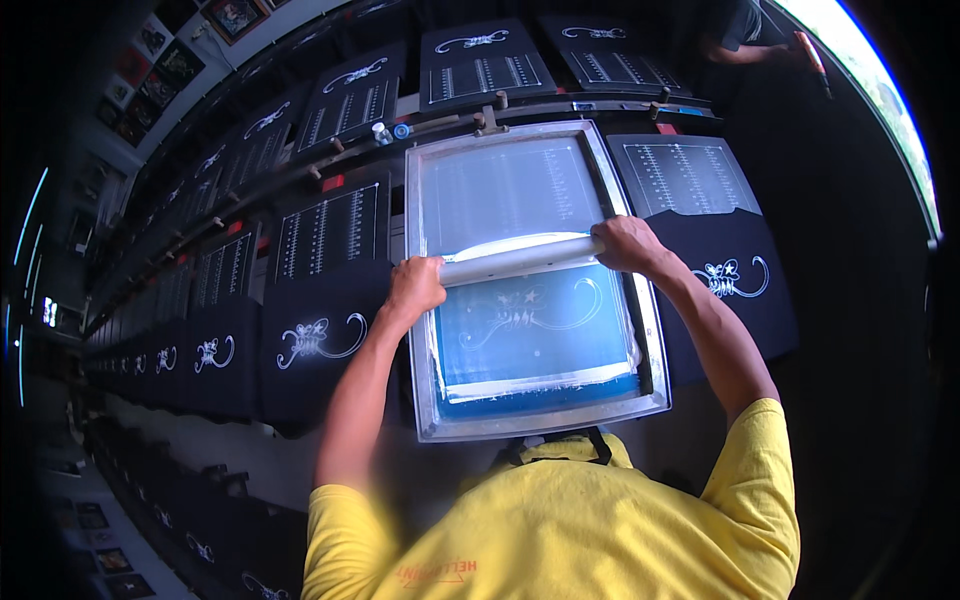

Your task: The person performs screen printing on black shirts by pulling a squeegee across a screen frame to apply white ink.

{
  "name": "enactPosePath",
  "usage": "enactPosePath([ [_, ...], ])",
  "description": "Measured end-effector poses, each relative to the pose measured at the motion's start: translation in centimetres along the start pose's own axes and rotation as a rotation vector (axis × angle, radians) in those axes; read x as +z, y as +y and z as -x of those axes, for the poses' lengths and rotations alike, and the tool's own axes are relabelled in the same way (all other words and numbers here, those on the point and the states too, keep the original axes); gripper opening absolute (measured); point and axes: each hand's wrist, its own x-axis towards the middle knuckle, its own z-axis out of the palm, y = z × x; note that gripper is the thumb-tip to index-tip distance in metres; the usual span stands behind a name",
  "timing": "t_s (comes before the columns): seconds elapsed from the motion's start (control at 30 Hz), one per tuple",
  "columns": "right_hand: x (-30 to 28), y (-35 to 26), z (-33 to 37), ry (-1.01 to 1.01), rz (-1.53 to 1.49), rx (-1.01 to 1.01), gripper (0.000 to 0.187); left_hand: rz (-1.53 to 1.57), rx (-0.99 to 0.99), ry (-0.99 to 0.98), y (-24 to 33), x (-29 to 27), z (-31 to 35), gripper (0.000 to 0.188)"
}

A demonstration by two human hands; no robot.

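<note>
A long pale squeegee (520, 262) lies across a screen-printing frame (540, 425). My left hand (416, 285) is closed round its left end, and my right hand (630, 245) grips its right end. White ink (510, 241) is banked along the squeegee's far side. Nearer me, the blue mesh (500, 350) shows a curling line design, with a strip of white ink (540, 384) at the near end. Beyond the squeegee the mesh looks grey, and ruler-like marks show through it. What lies under the frame is mostly hidden.
Dark printed shirts on boards stand in a row to the left (320, 340) and right (715, 260). A second row (480, 60) runs behind a rail (560, 108) carrying a small bottle (381, 133) and a blue tape roll (402, 131). Another person's arm (750, 52) is at the far right.
</note>
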Motion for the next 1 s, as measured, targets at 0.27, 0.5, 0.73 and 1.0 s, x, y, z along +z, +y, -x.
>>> enactPosePath([
  [0.27,-3.3,-1.7,3.6,0.131,-0.005,0.010,0.018,-0.060,0.039,0.166,2.0,-4.3,2.6,0.018],
  [0.5,2.2,-5.0,14.5,0.247,-0.066,-0.101,0.014,-0.006,0.110,0.196,4.1,0.1,13.7,0.017],
  [0.73,7.2,-8.1,22.2,0.220,-0.052,-0.044,0.028,0.031,0.144,0.275,5.1,6.4,21.5,0.030],
  [1.0,10.7,-9.8,25.7,0.215,-0.084,-0.058,0.077,-0.067,0.056,0.182,6.9,9.7,26.3,0.050],
])
